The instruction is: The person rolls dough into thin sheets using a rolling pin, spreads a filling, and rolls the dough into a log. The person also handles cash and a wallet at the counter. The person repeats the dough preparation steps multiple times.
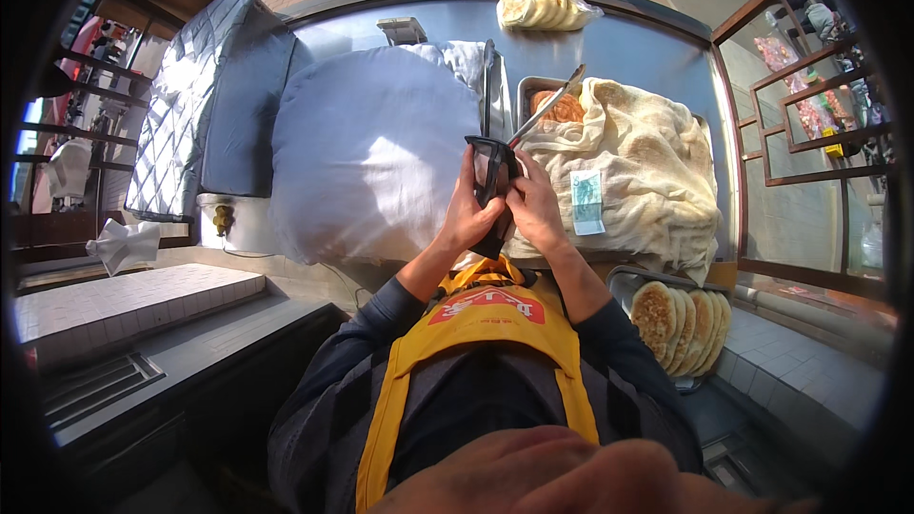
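Observation:
Both my hands hold a small dark pouch with a mesh or clear panel (pixel 493 185) in front of my yellow apron. My left hand (pixel 471 203) grips its left side, while my right hand (pixel 535 207) has its fingers on the right side. What the pouch contains cannot be made out. Metal tongs (pixel 548 106) reach up and right from just beyond it. A green banknote (pixel 587 201) lies on the cream cloth (pixel 643 164), to the right of my right hand. Under that cloth's upper left edge, browned bread (pixel 557 108) shows in a metal tray (pixel 523 89).
A large white cloth-covered bundle (pixel 378 157) fills the counter's left middle, beside a quilted silver cover (pixel 189 107). Bagged flatbreads (pixel 544 8) sit at the far edge, near a person in dark clothing. More flatbreads (pixel 682 328) stand in a tray at lower right. Lattice frames flank the counter.

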Available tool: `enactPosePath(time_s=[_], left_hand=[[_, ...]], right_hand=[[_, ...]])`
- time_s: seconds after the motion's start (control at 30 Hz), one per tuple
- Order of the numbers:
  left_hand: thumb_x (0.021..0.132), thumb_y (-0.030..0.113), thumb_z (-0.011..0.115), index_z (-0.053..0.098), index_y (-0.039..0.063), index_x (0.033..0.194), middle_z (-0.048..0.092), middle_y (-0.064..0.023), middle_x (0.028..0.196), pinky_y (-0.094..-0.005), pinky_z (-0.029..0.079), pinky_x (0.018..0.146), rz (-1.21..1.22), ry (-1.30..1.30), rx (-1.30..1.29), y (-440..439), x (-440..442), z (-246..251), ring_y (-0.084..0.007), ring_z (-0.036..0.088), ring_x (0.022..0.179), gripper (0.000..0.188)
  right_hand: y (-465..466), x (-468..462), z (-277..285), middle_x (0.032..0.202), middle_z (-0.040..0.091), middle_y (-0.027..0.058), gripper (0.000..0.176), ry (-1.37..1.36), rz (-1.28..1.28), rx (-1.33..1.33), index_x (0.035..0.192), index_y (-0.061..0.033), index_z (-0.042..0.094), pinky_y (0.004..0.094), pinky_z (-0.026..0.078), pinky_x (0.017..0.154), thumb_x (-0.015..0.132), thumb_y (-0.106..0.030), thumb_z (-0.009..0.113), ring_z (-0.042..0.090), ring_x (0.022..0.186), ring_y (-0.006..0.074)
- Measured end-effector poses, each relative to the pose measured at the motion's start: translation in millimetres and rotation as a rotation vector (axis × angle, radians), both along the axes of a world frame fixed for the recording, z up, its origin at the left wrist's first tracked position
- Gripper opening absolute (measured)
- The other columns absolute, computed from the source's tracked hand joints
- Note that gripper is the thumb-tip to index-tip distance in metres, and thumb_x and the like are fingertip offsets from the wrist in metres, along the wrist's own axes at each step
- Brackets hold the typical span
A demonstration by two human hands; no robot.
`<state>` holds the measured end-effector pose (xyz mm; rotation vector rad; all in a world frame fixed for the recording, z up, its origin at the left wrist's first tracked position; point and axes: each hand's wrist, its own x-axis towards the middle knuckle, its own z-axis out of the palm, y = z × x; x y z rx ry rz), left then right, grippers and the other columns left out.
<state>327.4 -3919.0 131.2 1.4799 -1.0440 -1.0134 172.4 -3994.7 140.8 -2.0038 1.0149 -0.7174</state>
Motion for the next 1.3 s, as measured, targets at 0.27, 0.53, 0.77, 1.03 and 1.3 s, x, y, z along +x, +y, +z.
enactPosePath(time_s=[0.27,0.53,0.77,1.03,1.3], left_hand=[[0.088,0.015,0.075,0.001,0.002,0.167,0.064,-0.0201,0.122,-0.0347,0.054,0.093,0.086,0.178,0.032,-2,-6,1,-0.0253,0.067,0.108,0.109],[0.089,0.019,0.077,0.000,0.001,0.167,0.064,-0.0199,0.121,-0.0350,0.052,0.095,0.106,0.157,0.052,7,-3,-12,-0.0245,0.065,0.108,0.111],[0.088,0.021,0.078,0.002,-0.001,0.166,0.064,-0.0220,0.127,-0.0353,0.051,0.099,0.104,0.152,0.041,8,-5,-4,-0.0264,0.065,0.110,0.111],[0.089,0.013,0.074,0.004,0.004,0.168,0.064,-0.0203,0.128,-0.0376,0.052,0.099,0.072,-0.271,-0.197,12,-1,-4,-0.0267,0.064,0.116,0.106],[0.089,0.016,0.075,0.005,0.004,0.168,0.065,-0.0188,0.122,-0.0373,0.053,0.096,0.083,-0.026,-0.067,11,-9,0,-0.0264,0.066,0.111,0.106]], right_hand=[[6,-5,14,0.148,0.060,0.0170,0.013,-0.114,-0.072,-0.118,0.094,-0.0003,0.076,0.0422,0.045,0.112,0.088,-0.011,0.082,0.057,0.135,0.0346],[21,-3,37,0.112,0.071,0.0097,0.022,-0.048,-0.134,-0.561,0.099,-0.0043,0.073,0.0417,0.052,0.089,0.081,0.001,0.083,0.065,0.101,0.0305],[12,-2,29,0.092,0.070,0.0090,0.025,-0.056,-0.032,-0.562,0.101,-0.0055,0.065,0.0415,0.055,0.078,0.083,0.005,0.078,0.067,0.087,0.0314],[18,-4,37,0.095,0.068,0.0154,0.018,0.011,0.005,-0.171,0.110,-0.0015,0.075,0.0415,0.055,0.079,0.092,-0.004,0.073,0.067,0.087,0.0355],[19,-5,29,0.088,0.065,0.0127,0.009,-0.163,-0.049,-0.142,0.096,0.0016,0.072,0.0335,0.052,0.068,0.089,-0.001,0.077,0.065,0.076,0.0233]])
